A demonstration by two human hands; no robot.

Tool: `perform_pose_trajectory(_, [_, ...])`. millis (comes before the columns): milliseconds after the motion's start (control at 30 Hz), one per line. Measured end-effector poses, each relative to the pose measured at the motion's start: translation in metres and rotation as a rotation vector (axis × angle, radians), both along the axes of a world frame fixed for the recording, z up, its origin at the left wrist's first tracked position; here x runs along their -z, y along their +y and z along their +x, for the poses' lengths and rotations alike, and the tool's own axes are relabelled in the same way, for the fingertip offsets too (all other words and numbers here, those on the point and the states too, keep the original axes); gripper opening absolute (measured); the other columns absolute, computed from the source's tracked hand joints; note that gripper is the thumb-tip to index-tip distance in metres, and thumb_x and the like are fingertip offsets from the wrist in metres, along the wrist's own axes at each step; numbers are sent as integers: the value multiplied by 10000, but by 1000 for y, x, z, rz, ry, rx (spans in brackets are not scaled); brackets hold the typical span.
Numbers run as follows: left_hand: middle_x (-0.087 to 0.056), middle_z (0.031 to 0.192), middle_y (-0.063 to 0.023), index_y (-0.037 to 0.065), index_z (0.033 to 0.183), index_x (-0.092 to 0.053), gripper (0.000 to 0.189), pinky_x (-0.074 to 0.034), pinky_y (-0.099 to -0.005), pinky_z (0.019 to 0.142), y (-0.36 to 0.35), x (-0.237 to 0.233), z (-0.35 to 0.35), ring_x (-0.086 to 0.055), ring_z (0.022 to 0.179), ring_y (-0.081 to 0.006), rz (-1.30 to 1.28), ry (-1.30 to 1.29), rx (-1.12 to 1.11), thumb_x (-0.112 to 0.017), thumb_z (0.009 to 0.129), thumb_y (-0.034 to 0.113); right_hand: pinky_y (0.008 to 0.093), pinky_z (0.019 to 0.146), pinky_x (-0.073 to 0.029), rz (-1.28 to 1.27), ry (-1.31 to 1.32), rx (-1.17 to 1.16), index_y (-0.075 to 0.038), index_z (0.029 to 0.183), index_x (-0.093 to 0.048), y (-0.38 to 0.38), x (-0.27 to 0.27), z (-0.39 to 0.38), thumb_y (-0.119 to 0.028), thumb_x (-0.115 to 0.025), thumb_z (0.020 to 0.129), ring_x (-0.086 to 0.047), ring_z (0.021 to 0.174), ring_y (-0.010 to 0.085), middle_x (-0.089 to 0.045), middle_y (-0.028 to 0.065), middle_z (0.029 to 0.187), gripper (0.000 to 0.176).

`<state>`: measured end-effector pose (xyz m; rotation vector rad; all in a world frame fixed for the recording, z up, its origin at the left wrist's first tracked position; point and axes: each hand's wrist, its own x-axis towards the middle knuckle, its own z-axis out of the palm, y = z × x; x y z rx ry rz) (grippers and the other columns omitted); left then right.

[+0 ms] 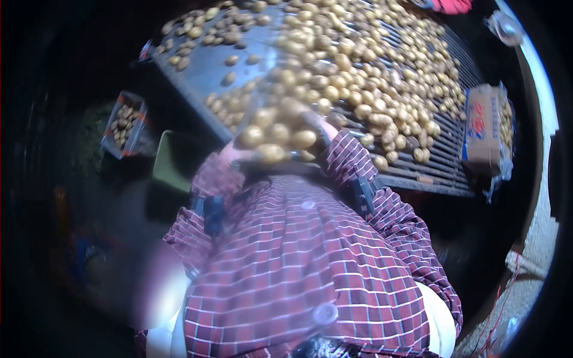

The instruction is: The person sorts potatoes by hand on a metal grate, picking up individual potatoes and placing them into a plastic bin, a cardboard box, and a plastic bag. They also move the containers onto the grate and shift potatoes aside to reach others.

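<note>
Between my two hands, close in front of my shirt, is a bunch of larger-looking yellow potatoes point(278, 133). My left hand point(230, 156) is at the left side of the bunch, its fingers mostly hidden and smeared by motion. On the opposite side, my right hand point(326, 130) closes in around the potatoes, also blurred. A hazy, shiny patch overlaps the upper part of the bunch; I cannot tell whether it is clear plastic. Just beyond, many loose potatoes point(382, 71) cover a slatted rack point(439, 173).
A metal sheet point(209, 62) carries scattered potatoes at the upper left. To the left stand a crate of potatoes point(124, 126) and a green bin point(171, 160). At the right is a cardboard box point(482, 128) with potatoes. Something red point(452, 6) shows at the top edge.
</note>
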<state>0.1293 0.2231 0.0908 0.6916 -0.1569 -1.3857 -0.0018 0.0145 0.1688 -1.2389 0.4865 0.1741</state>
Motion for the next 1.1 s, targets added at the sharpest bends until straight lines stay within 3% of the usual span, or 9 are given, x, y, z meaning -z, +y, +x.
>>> perform_pose_trajectory(100, [-367,1434,-124,176,1487,-198,965,-498,-417,936,71,23,0,-446,1271,-280,184,-7,-173,-699,693,-46,417,981,-440,-867,-496,-406,-93,1285,-517,34,22,34,-198,-724,789,-523,1157,335,-505,178,1273,548])
perform_pose_trajectory(267, [-368,1421,-123,198,1482,-208,938,-499,-424,927,177,71,-7,-452,1257,-281,452,-45,-383,-693,716,-39,390,951,-452,-435,-509,-412,-116,1279,-519,122,61,101,-254,-694,846,-549,1115,274,-558,121,1171,487])
perform_pose_trajectory(367, [-369,1413,-122,211,1479,-214,922,-500,-429,921,217,112,-10,-456,1249,-281,569,-85,-397,-689,729,-35,364,980,-426,309,137,-189,-110,1332,-476,168,51,128,-341,-689,863,-525,1127,187,-571,66,1188,565])
perform_pose_trajectory(600, [-371,1396,-121,241,1472,-228,885,-501,-439,908,235,243,15,-464,1230,-283,815,-391,-187,-681,760,-26,427,958,-446,432,-68,-161,-130,1345,-447,141,174,114,-299,-662,880,-528,1109,231,-547,79,1221,540])
perform_pose_trajectory(733, [-543,1199,-55,198,1429,-360,657,-517,-381,775,221,288,54,-561,950,-174,773,-692,-368,-605,851,4,432,888,-507,-413,-486,-237,-129,1349,-439,103,68,77,-306,-595,923,-559,1103,268,-534,82,1252,487])
perform_pose_trajectory(867, [-555,1262,-74,115,1328,-500,481,-494,-348,844,122,172,76,-568,1057,-175,750,-666,-627,-589,871,-3,439,876,-529,608,60,261,-122,1345,-443,79,74,53,-273,-518,969,-566,1118,248,-493,86,1323,412])
perform_pose_trajectory(933, [-548,1274,-95,43,1298,-503,406,-451,-320,944,89,148,85,-536,1150,-183,658,-856,-632,-551,899,-15,446,898,-523,70,-258,262,-113,1334,-448,84,48,23,-273,-529,961,-581,1098,257,-504,94,1314,413])
perform_pose_trajectory(1067, [-551,1254,-92,30,1277,-506,390,-397,-289,1019,27,127,76,-527,1163,-186,616,-1191,-531,-504,899,-63,443,895,-523,719,-131,665,-80,1325,-442,32,88,-40,-255,-555,947,-588,1088,256,-563,115,1218,431])
perform_pose_trajectory(1100, [-595,1204,-111,18,1219,-557,403,-408,-332,1020,14,120,70,-551,1143,-207,600,-1184,-515,-580,826,-70,427,837,-537,445,-219,644,-73,1282,-477,27,111,-72,-256,-581,925,-601,1053,260,-587,127,1161,414])
